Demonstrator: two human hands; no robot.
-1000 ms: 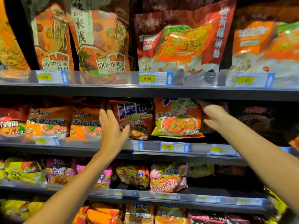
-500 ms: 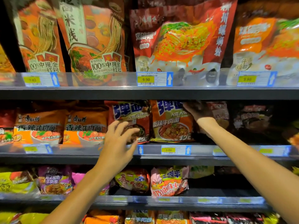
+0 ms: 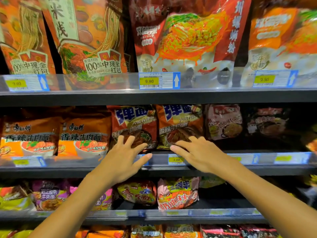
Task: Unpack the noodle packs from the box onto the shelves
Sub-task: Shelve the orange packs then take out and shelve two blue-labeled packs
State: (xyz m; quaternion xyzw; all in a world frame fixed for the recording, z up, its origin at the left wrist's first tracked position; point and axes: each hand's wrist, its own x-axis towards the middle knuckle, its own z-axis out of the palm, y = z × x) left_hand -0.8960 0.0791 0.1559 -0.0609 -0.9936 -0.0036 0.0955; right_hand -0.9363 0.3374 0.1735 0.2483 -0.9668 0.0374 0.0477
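Two red-brown noodle packs with blue lettering stand upright side by side on the middle shelf [image 3: 223, 169]: the left pack [image 3: 133, 121] and the right pack [image 3: 178, 121]. My left hand [image 3: 123, 157] is spread, its fingertips at the lower front of the left pack. My right hand [image 3: 197, 152] is spread too, fingertips touching the bottom of the right pack. Neither hand grips anything. The box is out of view.
Orange beef-noodle packs [image 3: 84, 136] fill the middle shelf to the left, a pink pack [image 3: 223, 121] and dark packs sit to the right. Large pouches [image 3: 185, 36] stand on the top shelf. Lower shelves hold more packs [image 3: 176, 193]. Price tags [image 3: 159, 81] line the shelf rails.
My right hand has come out from deep in the shelf to the front of the right pack. My left hand rose slightly to the left pack. The right pack now stands straight.
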